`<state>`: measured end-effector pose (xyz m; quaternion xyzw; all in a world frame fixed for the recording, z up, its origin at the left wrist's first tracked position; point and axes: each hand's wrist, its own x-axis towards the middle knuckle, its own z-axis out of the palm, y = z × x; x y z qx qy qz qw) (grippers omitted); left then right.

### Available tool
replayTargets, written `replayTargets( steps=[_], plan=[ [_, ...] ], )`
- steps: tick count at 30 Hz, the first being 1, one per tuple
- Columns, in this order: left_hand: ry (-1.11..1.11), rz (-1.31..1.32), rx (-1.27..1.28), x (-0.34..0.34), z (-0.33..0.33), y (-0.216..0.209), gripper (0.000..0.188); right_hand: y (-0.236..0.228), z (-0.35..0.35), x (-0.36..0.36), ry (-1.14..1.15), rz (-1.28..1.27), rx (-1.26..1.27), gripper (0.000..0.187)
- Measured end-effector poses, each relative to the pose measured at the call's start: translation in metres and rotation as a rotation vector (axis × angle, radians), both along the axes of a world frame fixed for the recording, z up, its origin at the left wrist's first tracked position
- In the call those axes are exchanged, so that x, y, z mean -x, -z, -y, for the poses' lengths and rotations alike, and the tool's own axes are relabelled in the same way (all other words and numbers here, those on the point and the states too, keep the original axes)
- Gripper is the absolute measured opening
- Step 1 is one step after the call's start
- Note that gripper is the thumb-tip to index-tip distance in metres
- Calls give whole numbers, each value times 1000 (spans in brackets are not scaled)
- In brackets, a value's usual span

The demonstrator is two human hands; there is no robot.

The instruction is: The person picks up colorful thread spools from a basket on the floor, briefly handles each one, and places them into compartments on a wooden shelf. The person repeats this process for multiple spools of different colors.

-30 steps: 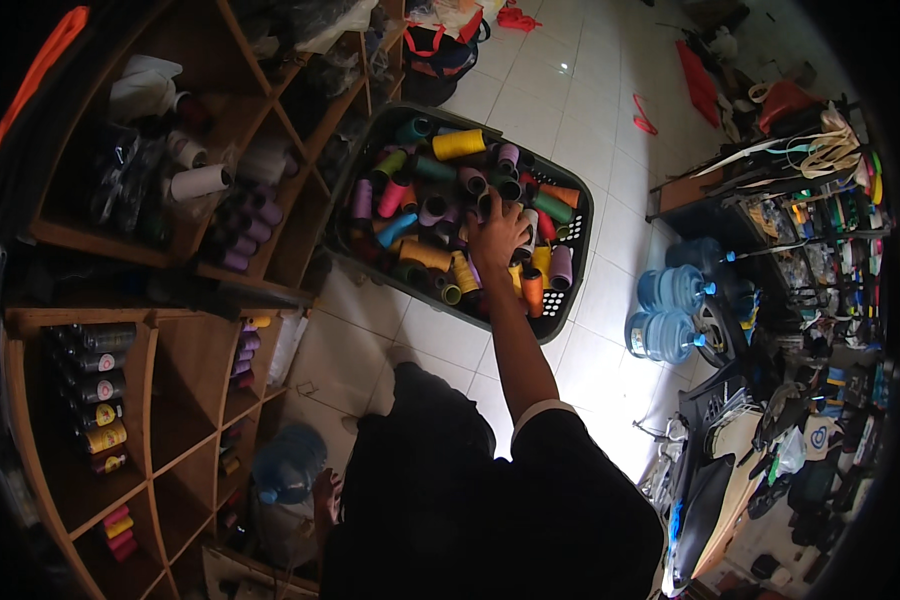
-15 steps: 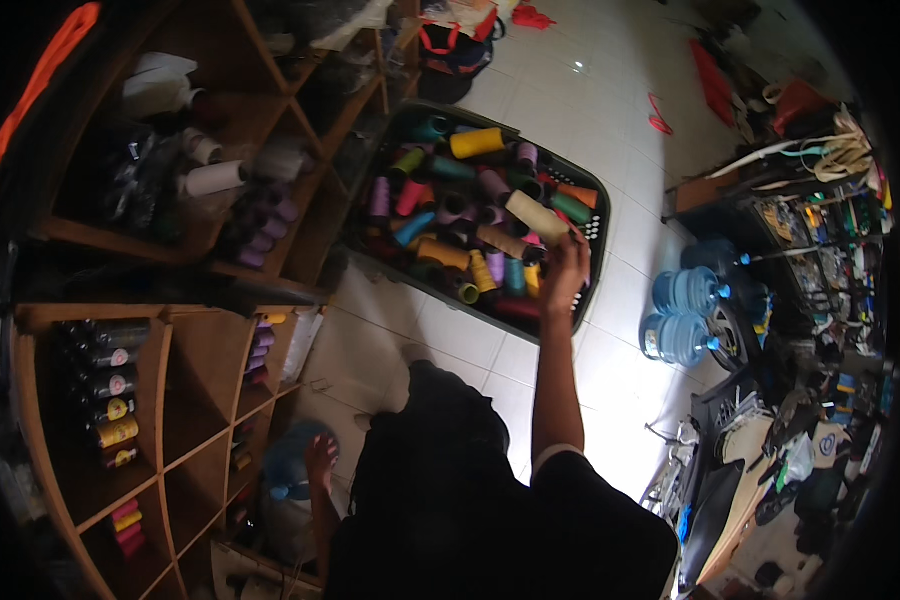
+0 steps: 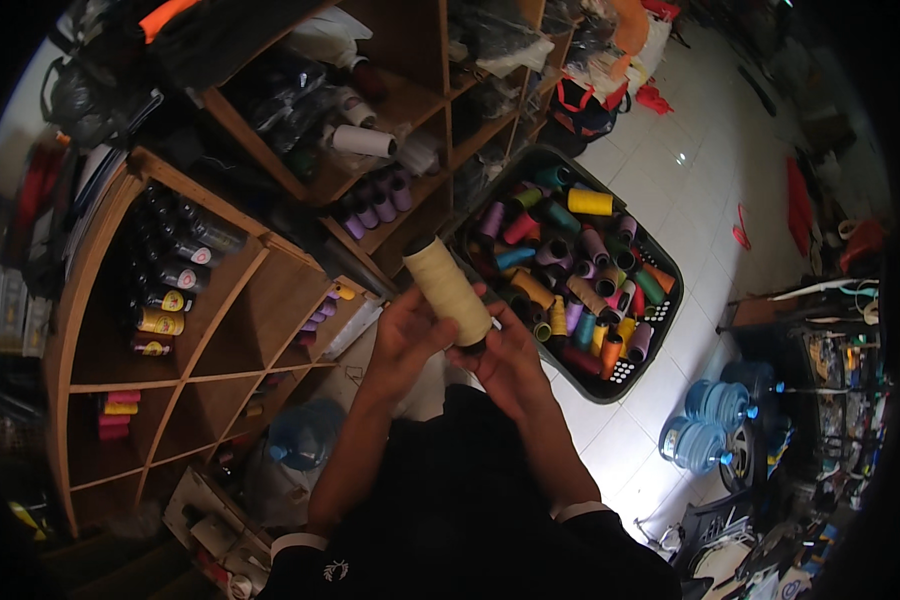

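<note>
I hold a cream spool of thread [image 3: 448, 287] up in front of my chest with both hands. My left hand [image 3: 402, 337] grips its lower left side. My right hand [image 3: 510, 360] wraps around its bottom end from the right. The spool tilts with its dark top end pointing up and left. Beyond it on the white tiled floor stands a dark plastic basket [image 3: 620, 375] full of several thread spools in many colours.
A wooden shelf unit [image 3: 232, 300] with slanted compartments fills the left, holding dark, yellow and purple spools. Blue water jugs [image 3: 705, 425] stand at the right by cluttered racks. Another blue jug [image 3: 300, 440] sits low by the shelf. Red bags lie on the floor behind the basket.
My right hand left the basket with the cream spool and came up to my chest. My left hand rose from below and joined it. The view swung toward the shelves.
</note>
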<state>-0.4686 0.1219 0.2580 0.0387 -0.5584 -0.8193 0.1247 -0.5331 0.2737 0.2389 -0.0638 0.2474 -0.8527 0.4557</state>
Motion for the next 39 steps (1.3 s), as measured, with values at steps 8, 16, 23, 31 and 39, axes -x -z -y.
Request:
replayTargets(
  steps=[8,16,23,31,39],
  plan=[
    [-14,-155,-563,-30,6,-7,67,-27,4,-3,263,-867,-468,39],
    [-76,-114,-332,-40,14,-12,55,-64,44,5,33,-1141,-397,31],
    [-336,35,-183,-46,13,-31,43,-59,50,3,63,-1114,-357,12],
    [-509,103,-242,-48,14,-35,38,-79,61,-1,162,-1129,-437,11],
    [-580,263,203,-59,18,-46,38,-62,70,-1,43,-1122,-259,13]
  ],
)
